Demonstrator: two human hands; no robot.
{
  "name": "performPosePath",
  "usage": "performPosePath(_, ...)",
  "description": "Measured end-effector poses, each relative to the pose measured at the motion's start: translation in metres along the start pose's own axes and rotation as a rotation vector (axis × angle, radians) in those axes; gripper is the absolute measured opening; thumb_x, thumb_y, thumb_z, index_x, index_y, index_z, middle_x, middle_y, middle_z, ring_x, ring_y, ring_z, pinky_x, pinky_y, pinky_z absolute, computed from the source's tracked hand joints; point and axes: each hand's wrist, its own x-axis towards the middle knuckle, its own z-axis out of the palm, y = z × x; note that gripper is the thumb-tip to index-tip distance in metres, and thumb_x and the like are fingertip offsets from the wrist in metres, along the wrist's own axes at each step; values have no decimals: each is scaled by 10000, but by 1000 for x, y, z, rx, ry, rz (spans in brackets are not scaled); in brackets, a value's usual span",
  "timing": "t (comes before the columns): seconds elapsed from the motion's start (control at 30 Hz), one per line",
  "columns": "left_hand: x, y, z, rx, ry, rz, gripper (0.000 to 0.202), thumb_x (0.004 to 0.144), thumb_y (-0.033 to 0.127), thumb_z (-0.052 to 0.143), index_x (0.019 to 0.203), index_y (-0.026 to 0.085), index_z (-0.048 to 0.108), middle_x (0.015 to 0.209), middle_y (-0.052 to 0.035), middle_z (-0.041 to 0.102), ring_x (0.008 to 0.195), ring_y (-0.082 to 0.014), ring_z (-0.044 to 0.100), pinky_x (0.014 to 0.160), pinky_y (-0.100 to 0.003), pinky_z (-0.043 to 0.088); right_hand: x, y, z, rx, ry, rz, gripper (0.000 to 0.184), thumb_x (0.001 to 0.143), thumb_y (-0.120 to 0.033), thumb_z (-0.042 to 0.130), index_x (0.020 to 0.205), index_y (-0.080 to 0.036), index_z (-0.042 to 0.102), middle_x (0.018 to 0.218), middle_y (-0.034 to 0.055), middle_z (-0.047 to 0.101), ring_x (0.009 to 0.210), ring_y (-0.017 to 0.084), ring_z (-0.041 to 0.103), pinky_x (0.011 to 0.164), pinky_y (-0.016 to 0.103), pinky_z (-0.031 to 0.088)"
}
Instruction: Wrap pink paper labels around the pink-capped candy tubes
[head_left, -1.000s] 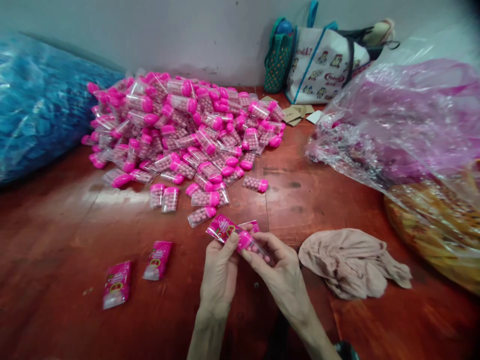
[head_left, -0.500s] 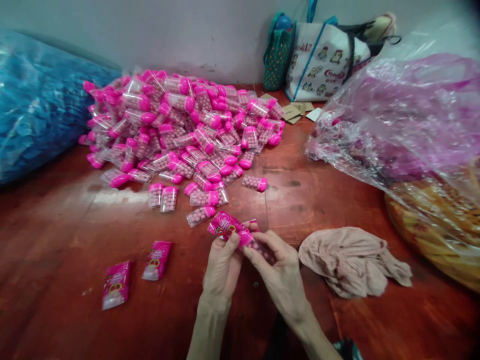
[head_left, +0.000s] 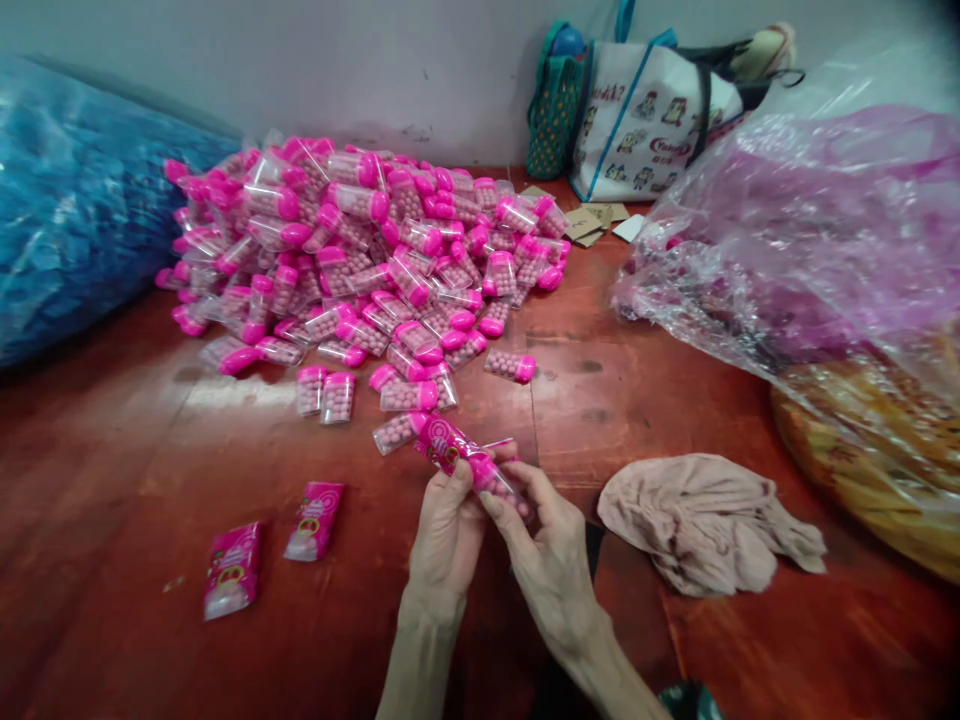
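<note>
The reddish-brown surface (head_left: 337, 640) fills most of the frame and runs back to the wall (head_left: 450, 80); no near edge of it shows. A blue bag (head_left: 82, 220) closes off the upper left and a pink-tinted plastic bag (head_left: 810, 230) the upper right. Between them spreads a heap of pink-capped containers (head_left: 360, 265), its loose front pieces reaching the centre. A crumpled cloth (head_left: 697, 520) lies right of centre, near the right hand (head_left: 551, 530). The bare room is mostly at lower left, between the left hand (head_left: 448, 525) and two wrapped packs (head_left: 314, 520), and below those packs.

At lower centre, the left fingers pinch a printed sleeve (head_left: 442, 440), while the right fingers close narrowly about one filled container (head_left: 504, 487), cap toward the sleeve. The step in hand seems to be bringing cap and sleeve together; whether the cap is inside cannot be told. That move likely calls for a straight line between the two and a light push, clear of the container lying by the sleeve's upper-left tip.
</note>
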Motion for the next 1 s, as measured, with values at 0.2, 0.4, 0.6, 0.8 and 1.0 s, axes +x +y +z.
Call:
performPosePath(0.2,0,2,-1,123,-37,162,153,715,283,660,721,134,694,916,-112,687,866,-238,619,750,-328,475,-5,-3,7,-117,-69,-33,178,911,-237,381,889,-186,550,819,54,652,692,169,615,601,242,425)
performPosePath(0.4,-5,5,0,206,-142,155,204,696,341,675,727,140,695,942,-117,683,873,-241,606,666,-286,469,-8,-6,7,-104,-57,-109,222,914,-225,357,1050,-156,518,861,87,658,718,182,623,611,248,433)
performPosePath(0.6,-7,3,2,132,-5,102,237,703,379,660,723,146,701,740,-83,695,481,-107,524,392,-201,337,-3,-5,5,148,-130,65,240,929,-320,354,923,-188,554,645,-16,538,556,120,507,509,215,375)
performPosePath(0.8,-6,-6,13,98,34,77,154,741,249,635,788,125,713,771,-78,690,464,-48,429,409,-161,309,-3,0,6,127,-10,71,243,924,-312,367,868,-175,559,652,-16,511,564,115,488,530,215,365)
performPosePath(1.0,-6,-11,16,92,79,83,201,732,279,650,820,106,705,779,-87,695,476,-43,453,415,-142,327,-3,6,7,266,8,163,257,913,-364,393,851,-171,552,674,-17,493,585,100,468,543,197,392)
